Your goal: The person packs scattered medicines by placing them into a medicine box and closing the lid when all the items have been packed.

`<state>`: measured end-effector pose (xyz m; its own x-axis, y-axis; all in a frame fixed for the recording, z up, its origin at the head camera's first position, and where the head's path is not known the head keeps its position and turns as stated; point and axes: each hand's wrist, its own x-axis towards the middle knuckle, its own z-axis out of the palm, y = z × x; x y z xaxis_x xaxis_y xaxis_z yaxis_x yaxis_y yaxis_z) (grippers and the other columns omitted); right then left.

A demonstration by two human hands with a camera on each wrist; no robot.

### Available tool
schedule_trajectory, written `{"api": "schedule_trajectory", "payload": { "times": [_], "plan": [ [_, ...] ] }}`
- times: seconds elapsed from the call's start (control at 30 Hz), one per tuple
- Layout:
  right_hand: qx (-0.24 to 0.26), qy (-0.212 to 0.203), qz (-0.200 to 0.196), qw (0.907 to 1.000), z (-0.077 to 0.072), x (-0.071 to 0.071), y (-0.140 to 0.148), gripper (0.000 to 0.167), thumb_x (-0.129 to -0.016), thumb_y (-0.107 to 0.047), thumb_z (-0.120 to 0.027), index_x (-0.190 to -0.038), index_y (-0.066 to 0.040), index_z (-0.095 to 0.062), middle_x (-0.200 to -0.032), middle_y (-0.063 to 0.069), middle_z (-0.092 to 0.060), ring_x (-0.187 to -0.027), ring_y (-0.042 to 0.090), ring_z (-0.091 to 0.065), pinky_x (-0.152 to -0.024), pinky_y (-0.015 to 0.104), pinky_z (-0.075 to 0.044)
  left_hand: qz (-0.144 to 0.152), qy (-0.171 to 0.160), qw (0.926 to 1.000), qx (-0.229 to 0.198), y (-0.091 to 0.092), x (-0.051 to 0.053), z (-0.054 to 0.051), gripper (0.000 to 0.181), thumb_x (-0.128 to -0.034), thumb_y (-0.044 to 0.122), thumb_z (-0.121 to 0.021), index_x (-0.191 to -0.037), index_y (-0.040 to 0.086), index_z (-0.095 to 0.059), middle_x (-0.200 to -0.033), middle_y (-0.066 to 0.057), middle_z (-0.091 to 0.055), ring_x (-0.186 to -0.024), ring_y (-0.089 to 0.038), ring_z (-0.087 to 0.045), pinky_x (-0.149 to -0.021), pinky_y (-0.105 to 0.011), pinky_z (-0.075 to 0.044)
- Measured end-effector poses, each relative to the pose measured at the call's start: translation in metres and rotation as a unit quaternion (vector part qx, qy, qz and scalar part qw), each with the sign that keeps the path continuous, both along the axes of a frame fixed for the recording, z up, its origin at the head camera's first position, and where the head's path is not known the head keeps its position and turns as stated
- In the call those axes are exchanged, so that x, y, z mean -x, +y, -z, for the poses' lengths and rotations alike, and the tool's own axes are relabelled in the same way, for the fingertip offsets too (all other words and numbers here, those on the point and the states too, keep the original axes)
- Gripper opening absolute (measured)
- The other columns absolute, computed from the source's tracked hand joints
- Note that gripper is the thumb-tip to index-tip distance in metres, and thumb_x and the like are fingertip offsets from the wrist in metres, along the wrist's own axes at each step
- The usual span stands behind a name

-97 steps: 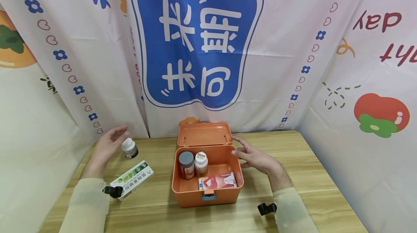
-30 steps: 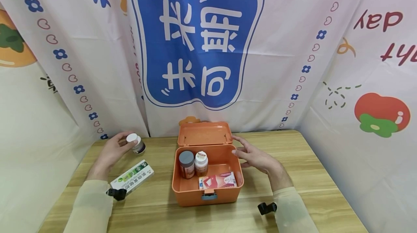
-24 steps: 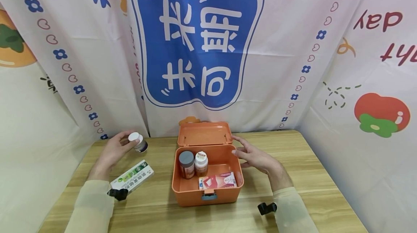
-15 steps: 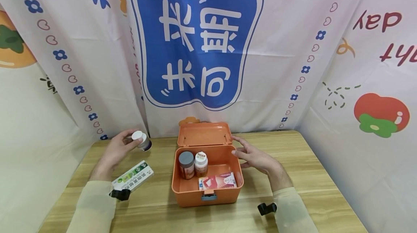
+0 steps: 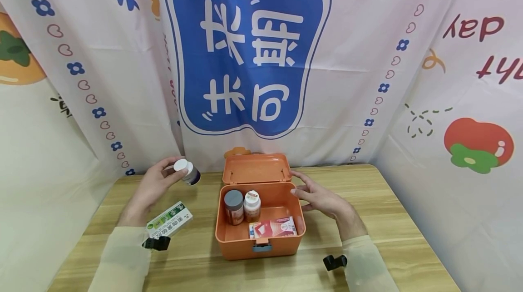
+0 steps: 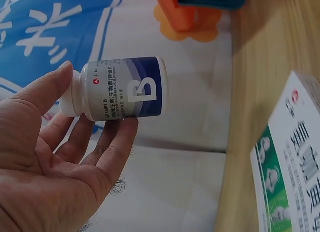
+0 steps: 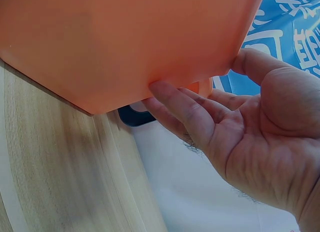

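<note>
My left hand [image 5: 157,183] grips a white vitamin B bottle [image 6: 125,87] by its cap end, thumb on one side and fingers on the other. The bottle [image 5: 188,172] is tilted, off the table, left of an orange lidded box [image 5: 241,249] that stands open. At that box's right side, my right hand [image 5: 320,199] holds the wall, thumb at the rim and fingertips against the outside [image 7: 200,112]. Inside stand a grey-capped jar [image 5: 234,208] and a white-capped bottle [image 5: 252,206]. A red-and-white packet [image 5: 273,227] lies in front of them.
A white and green carton [image 5: 171,220] lies on the wooden table [image 5: 196,274] below the left hand, partly covered by the wrist camera [image 5: 157,243]. The raised orange lid [image 5: 257,168] leans near the printed curtain [image 5: 347,78] behind the table.
My left hand has taken hold of the vitamin B bottle, tilted it and lifted it off the table, moving it right toward the box. My right hand has stayed at the box.
</note>
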<state>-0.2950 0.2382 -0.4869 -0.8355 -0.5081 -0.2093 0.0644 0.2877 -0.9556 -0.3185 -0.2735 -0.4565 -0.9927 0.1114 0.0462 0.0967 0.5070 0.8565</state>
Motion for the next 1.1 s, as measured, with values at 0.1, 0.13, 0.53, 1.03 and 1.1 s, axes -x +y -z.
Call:
{"api": "schedule_trajectory", "payload": {
  "times": [0.1, 0.13, 0.53, 1.03, 1.1],
  "plan": [
    [0.001, 0.0, 0.0, 1.0, 0.0, 0.0, 0.0, 0.079, -0.125, -0.033, -0.06, -0.19, -0.024, -0.015, -0.177, 0.032, -0.053, -0.156, 0.049, -0.066, -0.117, 0.06, -0.067, 0.002, 0.008, 1.0, 0.0, 0.006, -0.001, -0.003, 0.065, -0.12, 0.031, -0.072, -0.174, 0.001, -0.051, -0.173, -0.03, -0.055, -0.158, -0.051, -0.059, -0.097, -0.007, -0.05],
    [0.001, 0.0, 0.001, 1.0, 0.0, 0.0, 0.0, 0.08, -0.125, -0.033, -0.06, -0.19, -0.024, -0.015, -0.178, 0.032, -0.053, -0.156, 0.049, -0.066, -0.117, 0.06, -0.067, 0.003, 0.009, 1.0, 0.0, 0.008, -0.002, -0.005, 0.065, -0.1199, 0.031, -0.072, -0.174, 0.001, -0.05, -0.173, -0.029, -0.055, -0.158, -0.051, -0.059, -0.098, -0.008, -0.05],
    [-0.001, -0.001, 0.002, 1.0, 0.0, 0.0, 0.0, 0.079, -0.125, -0.034, -0.061, -0.19, -0.025, -0.015, -0.178, 0.032, -0.053, -0.156, 0.049, -0.066, -0.117, 0.059, -0.067, 0.027, 0.011, 0.9991, -0.029, 0.035, -0.015, -0.022, 0.064, -0.1182, 0.032, -0.075, -0.172, 0.006, -0.053, -0.179, -0.026, -0.052, -0.168, -0.053, -0.05, -0.131, -0.061, -0.053],
    [-0.001, -0.003, 0.003, 1.0, 0.001, 0.001, 0.0, 0.08, -0.125, -0.034, -0.061, -0.19, -0.025, -0.015, -0.178, 0.032, -0.053, -0.156, 0.049, -0.066, -0.117, 0.059, -0.067, 0.046, 0.03, 0.9981, -0.027, 0.061, -0.025, -0.038, 0.061, -0.1177, 0.029, -0.076, -0.171, 0.008, -0.055, -0.174, -0.026, -0.058, -0.164, -0.051, -0.054, -0.126, -0.062, -0.058],
    [-0.001, -0.004, 0.003, 1.0, 0.001, 0.001, 0.0, 0.08, -0.125, -0.034, -0.061, -0.19, -0.025, -0.015, -0.178, 0.032, -0.053, -0.156, 0.049, -0.066, -0.118, 0.059, -0.067, 0.049, 0.025, 0.9979, -0.033, 0.064, -0.027, -0.04, 0.061, -0.118, 0.028, -0.075, -0.171, 0.008, -0.054, -0.176, -0.026, -0.056, -0.166, -0.053, -0.053, -0.129, -0.067, -0.056]
  ]
}}
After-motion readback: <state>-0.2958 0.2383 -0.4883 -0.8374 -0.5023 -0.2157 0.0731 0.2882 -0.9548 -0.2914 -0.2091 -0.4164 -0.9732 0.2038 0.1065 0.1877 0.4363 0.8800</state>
